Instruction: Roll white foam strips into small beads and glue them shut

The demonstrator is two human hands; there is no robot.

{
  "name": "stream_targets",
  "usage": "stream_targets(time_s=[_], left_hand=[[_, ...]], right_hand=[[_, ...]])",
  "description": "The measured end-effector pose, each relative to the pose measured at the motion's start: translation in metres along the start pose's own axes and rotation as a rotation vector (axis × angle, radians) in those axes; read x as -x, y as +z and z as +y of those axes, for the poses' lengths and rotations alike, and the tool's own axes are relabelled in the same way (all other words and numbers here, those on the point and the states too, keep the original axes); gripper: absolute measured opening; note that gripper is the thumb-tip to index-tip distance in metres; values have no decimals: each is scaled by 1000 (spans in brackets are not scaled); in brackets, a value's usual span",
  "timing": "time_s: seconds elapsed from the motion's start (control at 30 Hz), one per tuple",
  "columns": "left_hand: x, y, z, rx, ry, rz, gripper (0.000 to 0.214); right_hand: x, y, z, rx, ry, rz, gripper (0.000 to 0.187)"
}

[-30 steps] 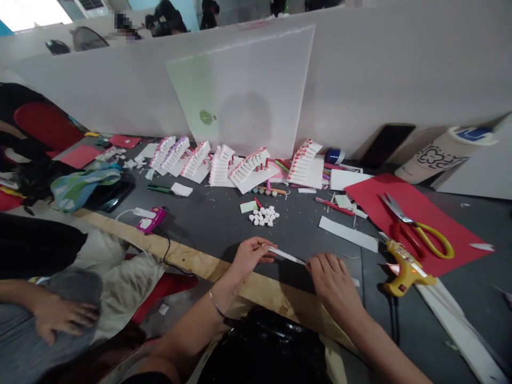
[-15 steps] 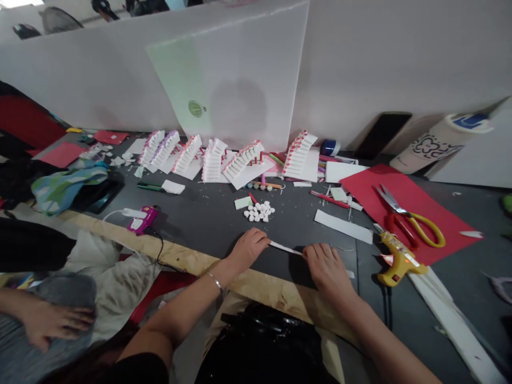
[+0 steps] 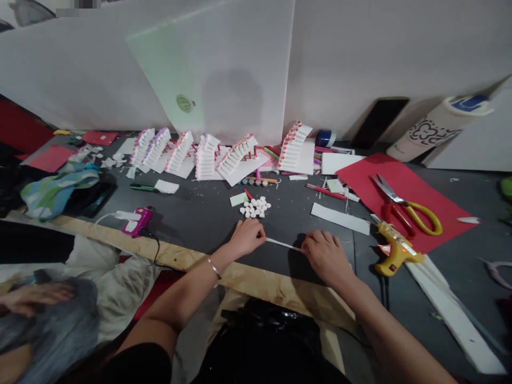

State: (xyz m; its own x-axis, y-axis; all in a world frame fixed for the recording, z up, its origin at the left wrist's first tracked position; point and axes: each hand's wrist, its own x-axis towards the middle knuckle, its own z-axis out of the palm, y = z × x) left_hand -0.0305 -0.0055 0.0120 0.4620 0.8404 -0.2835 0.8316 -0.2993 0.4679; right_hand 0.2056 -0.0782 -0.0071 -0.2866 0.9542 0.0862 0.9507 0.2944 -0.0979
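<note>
a thin white strip [image 3: 283, 244] stretches between the two hands, on the near side of the pile of white pellets [image 3: 255, 208] and a little to its right. the left hand [image 3: 247, 236], just in front of the pile, pinches one end of the strip between thumb and fingers; the right hand [image 3: 327, 255], nearer the wearer and right of the pile, has its fingers closed on the other end.

a pale green piece [image 3: 239, 199] lies on the counter [image 3: 200, 213] just beyond the pile, to its left. behind the pile stands a row of stepped white paper models [image 3: 208, 158]. to the pile's right are a flat white card strip [image 3: 340, 218] and, farther over, a red sheet [image 3: 448, 213] with scissors [image 3: 400, 201] on it. a yellow glue gun [image 3: 394, 253] lies right of the pile, toward the wearer. well left of the pile sits a magenta device [image 3: 138, 221]; beyond that, a co-worker's blurred hand [image 3: 42, 298] shows.
</note>
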Motion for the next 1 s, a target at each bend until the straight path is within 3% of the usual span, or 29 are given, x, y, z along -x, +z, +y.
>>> stream_targets(time_s=[0.1,0.13,0.43,0.57,0.73,0.8,0.9,1.0], left_hand=[[-4,-7,3,-8,-37,-30,0],[-4,-8,4,-9,-34,-38,6],[1,-14,9,-160,139,-97,10],[18,-17,17,-92,187,12,21],[39,-12,46,88,429,174,52],[45,-9,57,125,451,195,45],[58,-7,68,91,372,165,23],[79,-6,74,28,321,178,24]], right_hand=[[-4,-1,0,18,-3,-46,12],[-4,-1,-1,33,-6,-45,12],[2,-2,-6,105,-128,85,16],[-2,-21,-11,120,-188,73,18],[-3,-56,-25,206,-332,165,20],[2,-70,-31,230,-401,200,21],[14,-88,-37,231,-443,222,19],[31,-100,-42,179,-410,222,17]])
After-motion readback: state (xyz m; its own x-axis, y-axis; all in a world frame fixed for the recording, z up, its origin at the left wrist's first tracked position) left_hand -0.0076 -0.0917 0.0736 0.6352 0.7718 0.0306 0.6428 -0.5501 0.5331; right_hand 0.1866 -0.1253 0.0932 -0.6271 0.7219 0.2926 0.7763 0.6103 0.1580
